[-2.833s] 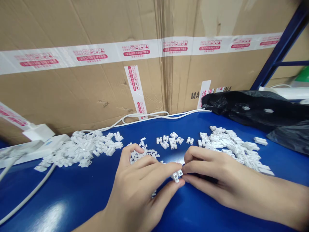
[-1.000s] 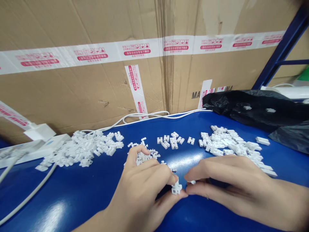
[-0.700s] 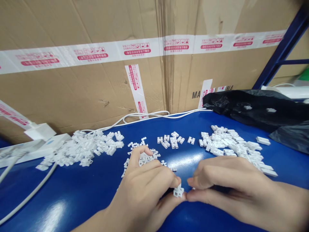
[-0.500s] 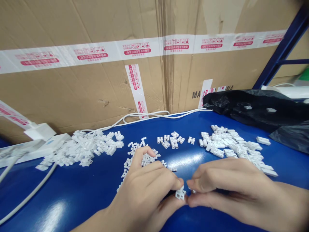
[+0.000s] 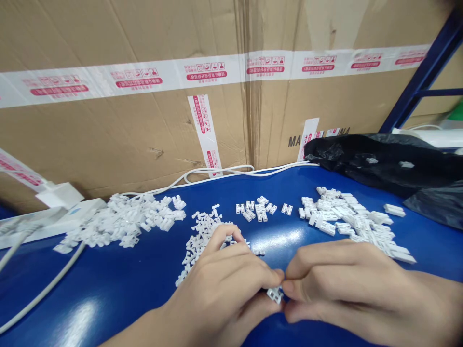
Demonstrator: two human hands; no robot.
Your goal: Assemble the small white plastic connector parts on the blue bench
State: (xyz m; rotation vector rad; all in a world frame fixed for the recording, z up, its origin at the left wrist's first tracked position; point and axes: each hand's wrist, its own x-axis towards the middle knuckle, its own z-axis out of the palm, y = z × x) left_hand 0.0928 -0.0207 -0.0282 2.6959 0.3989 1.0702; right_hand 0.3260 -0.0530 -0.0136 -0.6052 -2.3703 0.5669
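Note:
Between the thumb and index finger of my left hand (image 5: 220, 284) is a small white plastic connector housing (image 5: 275, 294), its square openings facing me. My right hand (image 5: 340, 284) is closed in a pinch, its fingertips touching the housing's right side. Whatever lies inside that pinch is covered by the fingers now; a bit of white plastic showed there a moment ago. Behind my left hand lies a heap of small white plastic clips (image 5: 197, 241), partly hidden by it. Past my right hand spreads a pile of white rectangular housings (image 5: 336, 209).
Several H-shaped white pieces (image 5: 261, 212) lie mid-table. Another white heap (image 5: 123, 219) sits at left beside a power strip (image 5: 77, 214) with cables. A cardboard box (image 5: 155, 120) stands behind the blue table (image 5: 119, 294). A black plastic bag (image 5: 379, 164) rests at back right.
Both hands have shifted slightly right. The gap between their fingertips has closed, and the housing has tilted. The white bit in my right fingers is now hidden.

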